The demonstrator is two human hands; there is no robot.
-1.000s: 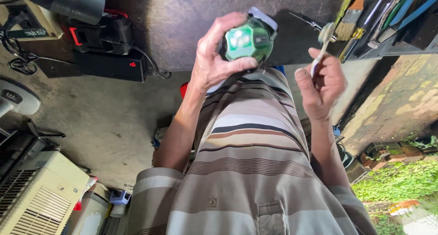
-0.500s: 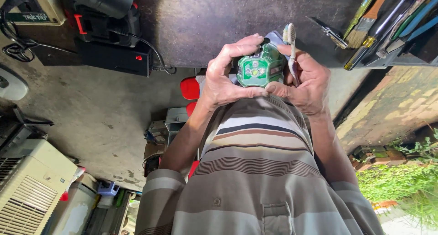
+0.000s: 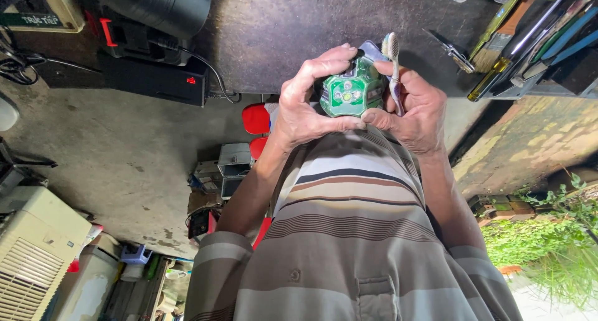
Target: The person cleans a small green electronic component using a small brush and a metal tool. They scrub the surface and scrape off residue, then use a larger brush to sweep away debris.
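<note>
Both forearms bare, raised in front of the striped shirt (image 3: pixel 349 234), elbows bent and spread wide of it, wrists converging above its upper edge. Left hand (image 3: pixel 305 106) curled, fingers arched over the top and thumb pressed along the underside of a green circuit board (image 3: pixel 350 94), palm turned toward the shirt. Right hand (image 3: pixel 414 109) opposite, just beside the left, thumb tip against the board's lower edge, fingers folded around a toothbrush (image 3: pixel 392 66) pointing away from the shirt.
</note>
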